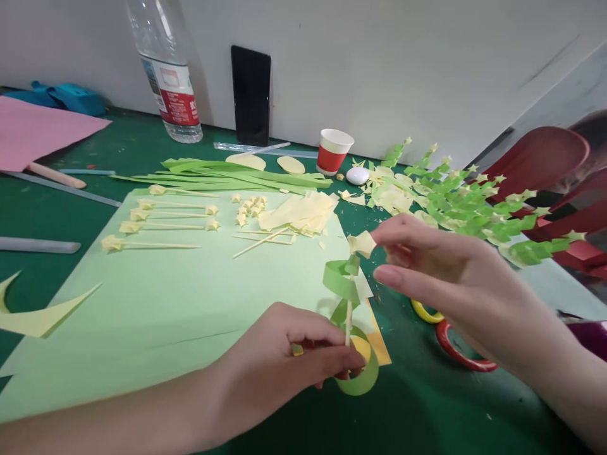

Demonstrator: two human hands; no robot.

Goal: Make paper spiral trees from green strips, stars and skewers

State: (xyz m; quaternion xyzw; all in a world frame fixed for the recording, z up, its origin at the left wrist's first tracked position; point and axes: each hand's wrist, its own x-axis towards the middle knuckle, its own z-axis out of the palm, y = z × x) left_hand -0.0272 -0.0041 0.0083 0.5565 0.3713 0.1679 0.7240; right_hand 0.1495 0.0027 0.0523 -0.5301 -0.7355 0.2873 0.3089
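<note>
Green felt covers the table (142, 136), and across it lies a pale green sheet of paper (142, 316), running from 9 o'clock to the centre. Beyond it, at 12 o'clock, sits a bundle of long green strips (213, 174); off at 2 o'clock sprawls a pile of finished leafy stems (474, 208).

Now the hands. Left hand (279, 363) sits at 6 o'clock, fingers curled closed, pinching the bottom of a thin stick (349, 316) that stands nearly upright, its long axis running 6 to 12. A green paper strip (339, 281) coils around that stick, with a loop hanging below the fingers. Right hand (441, 272) comes in from 3 o'clock, loosely open, thumb and forefinger close together just beside the yellow paper star (363, 243) at the stick's top. Whether they actually grip the star, I cannot tell. The left is the hand with the firm hold.
</note>
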